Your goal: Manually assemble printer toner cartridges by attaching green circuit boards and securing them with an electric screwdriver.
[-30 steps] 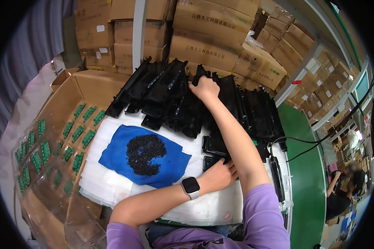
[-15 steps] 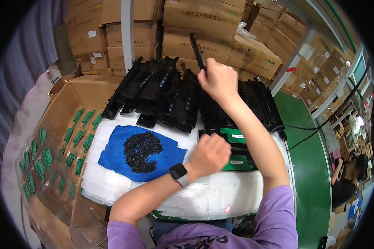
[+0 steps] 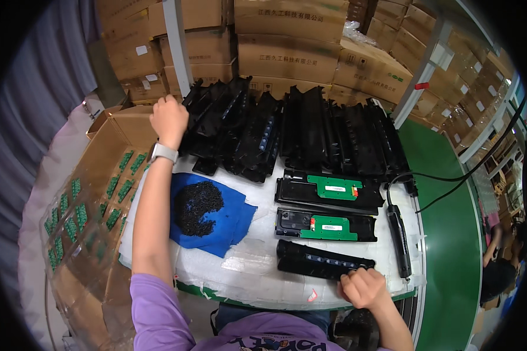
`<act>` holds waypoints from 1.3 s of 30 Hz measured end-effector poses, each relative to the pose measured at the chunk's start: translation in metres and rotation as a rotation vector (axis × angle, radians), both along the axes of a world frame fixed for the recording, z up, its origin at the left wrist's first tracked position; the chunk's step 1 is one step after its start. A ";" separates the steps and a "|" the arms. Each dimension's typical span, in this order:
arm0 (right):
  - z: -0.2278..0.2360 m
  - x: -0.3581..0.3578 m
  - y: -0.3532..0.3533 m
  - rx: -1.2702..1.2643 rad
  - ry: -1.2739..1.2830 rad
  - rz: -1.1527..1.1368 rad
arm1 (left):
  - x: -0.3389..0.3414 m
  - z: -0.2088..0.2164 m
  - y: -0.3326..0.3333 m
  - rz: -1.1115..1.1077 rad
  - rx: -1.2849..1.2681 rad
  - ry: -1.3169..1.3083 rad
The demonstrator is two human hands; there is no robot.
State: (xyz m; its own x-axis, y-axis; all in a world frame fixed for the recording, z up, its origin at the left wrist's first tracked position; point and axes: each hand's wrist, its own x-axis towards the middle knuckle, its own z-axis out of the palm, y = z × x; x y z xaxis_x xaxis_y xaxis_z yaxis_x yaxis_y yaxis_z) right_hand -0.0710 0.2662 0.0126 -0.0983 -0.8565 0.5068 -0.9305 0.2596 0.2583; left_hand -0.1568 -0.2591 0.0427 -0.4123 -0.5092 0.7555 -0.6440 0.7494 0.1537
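Housing [image 3: 313, 258] in right hand [image 3: 364, 287]: long axis left-to-right, right end slightly nearer.

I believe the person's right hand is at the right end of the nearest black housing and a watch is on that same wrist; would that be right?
Not quite: the watch is on the wrist of the left hand, as the head view shows. The right hand is indeed at the right end of the nearest black housing.
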 end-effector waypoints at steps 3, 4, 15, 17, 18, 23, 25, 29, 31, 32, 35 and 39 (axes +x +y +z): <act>-0.023 -0.005 0.006 0.042 -0.058 0.044 | 0.006 -0.013 -0.044 -0.169 0.300 -0.190; -0.030 -0.006 0.004 0.021 -0.122 0.036 | 0.002 -0.018 -0.046 -0.210 0.309 -0.163; -0.037 -0.016 -0.006 -0.189 -0.447 -0.055 | -0.014 -0.037 -0.079 -0.312 0.492 -0.052; -0.037 -0.019 -0.007 -0.194 -0.460 -0.062 | -0.016 -0.032 -0.075 -0.316 0.521 -0.010; -0.037 -0.019 -0.008 -0.198 -0.471 -0.063 | -0.014 -0.030 -0.072 -0.315 0.549 0.037; -0.036 -0.017 -0.009 -0.227 -0.512 -0.083 | -0.010 -0.029 -0.075 -0.389 0.734 0.191; -0.033 -0.016 -0.009 -0.223 -0.510 -0.085 | -0.005 -0.032 -0.085 -0.426 0.817 0.281; -0.029 -0.012 -0.007 -0.206 -0.507 -0.088 | 0.004 -0.031 -0.089 -0.288 0.768 0.217; -0.030 -0.011 -0.006 -0.199 -0.516 -0.080 | 0.005 -0.027 -0.077 -0.261 0.627 0.217; -0.030 -0.013 -0.006 -0.199 -0.524 -0.067 | 0.010 -0.023 -0.067 -0.224 0.581 0.206; -0.030 -0.018 -0.011 -0.186 -0.515 -0.033 | 0.031 -0.021 -0.062 -0.313 0.442 0.251; -0.037 -0.028 -0.012 -0.170 -0.543 -0.045 | 0.080 0.003 0.048 -0.770 0.284 0.266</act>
